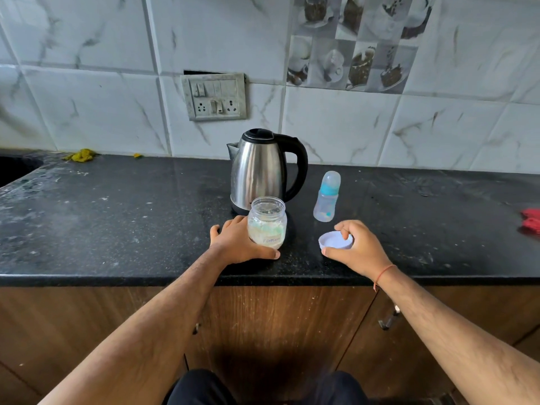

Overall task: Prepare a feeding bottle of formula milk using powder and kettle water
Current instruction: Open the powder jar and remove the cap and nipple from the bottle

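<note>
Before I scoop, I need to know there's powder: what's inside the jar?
The open jar holds whitish powder, filling roughly its lower half. The left hand and a label cover part of the glass. No scoop is visible inside.

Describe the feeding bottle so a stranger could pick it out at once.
Find the steel kettle at the back of the black counter. Just to its right stands the feeding bottle, upright and untouched. Unlike the wide open formula jar, it is slim, with a blue collar and clear cap.
</note>
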